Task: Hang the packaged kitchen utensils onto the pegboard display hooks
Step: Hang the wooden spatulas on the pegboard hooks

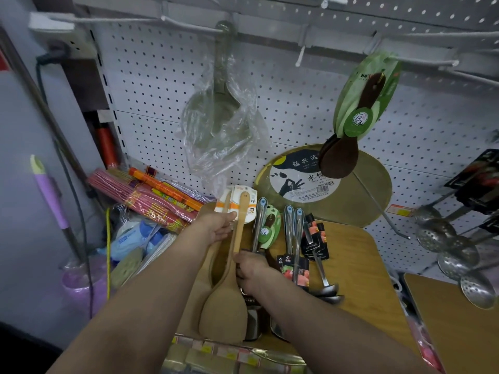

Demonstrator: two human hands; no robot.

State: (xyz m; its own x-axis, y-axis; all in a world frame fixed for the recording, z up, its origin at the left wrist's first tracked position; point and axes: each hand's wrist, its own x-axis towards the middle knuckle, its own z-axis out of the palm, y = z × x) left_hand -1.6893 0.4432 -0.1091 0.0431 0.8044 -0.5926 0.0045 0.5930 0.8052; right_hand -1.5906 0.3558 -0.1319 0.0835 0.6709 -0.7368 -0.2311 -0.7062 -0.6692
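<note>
Wooden spatulas (229, 268) with white paper cards at the handle ends lie over the near-left part of the wooden table (359, 265), handles pointing to the pegboard (297, 103). The left hand (220, 225) holds them near the card end, thumb on the card and fingers curled under the handles. The right hand (252, 268) pinches the handle of the upper spatula at its middle, knuckles up; its fingertips are hidden behind the handle.

Just right of the spatulas, on the same table, lie more packaged utensils: a dark rice paddle in a green card (268, 228), steel utensils with blue hang tags (293, 230), and steel ladles with black cards (318, 255), their bowls toward the near edge. A round bamboo board (364, 195) with a printed label leans on the pegboard behind the far edge of the table.

On the pegboard a steel scoop in a clear plastic bag (221, 114) hangs from a white hook (194, 25) at upper centre. To the right, dark rice paddles in green cards (359, 109) hang from another hook. At the far right, perforated steel skimmers (448, 252) hang in a row.

Left of the table lie bundles of red incense sticks (145, 198) and a purple-handled brush (51, 193) standing in a holder.
</note>
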